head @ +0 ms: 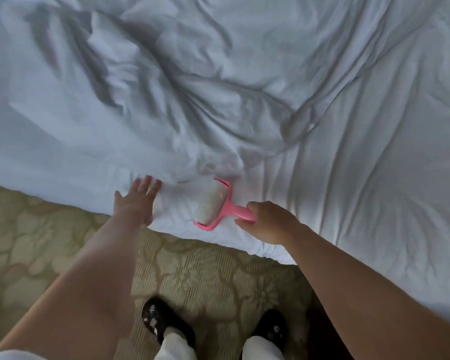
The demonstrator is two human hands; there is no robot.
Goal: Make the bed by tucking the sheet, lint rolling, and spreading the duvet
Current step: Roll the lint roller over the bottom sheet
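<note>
**Inspector:** Report the largest surface first.

**Me:** The white sheet (244, 87) is covering the bed and is filling the view from nine o'clock round through twelve to four o'clock. It is lying heavily creased, with deep folds running from ten o'clock toward the centre. Its near edge is crossing the view from nine o'clock down toward five o'clock.

**Inspector:** Below that edge?

**Me:** A patterned carpet (50, 229) is occupying the seven o'clock area. I am standing on it in dark slippers (164, 323) at six o'clock, with white trouser legs showing above them.

**Inspector:** Your hands?

**Me:** My left hand (135, 203) is lying flat just below centre, fingers spread wide and straight, pressing on the sheet close to its edge. My right hand (268, 222) is sitting at the left hand's three o'clock, fingers curling round the pink handle of the lint roller (213, 203).

**Inspector:** Location of the roller?

**Me:** It is resting between my two hands, near the sheet's edge. The pale roll is touching the sheet, with the handle pointing toward four o'clock into my right hand. The roll is standing apart from my left hand.
</note>
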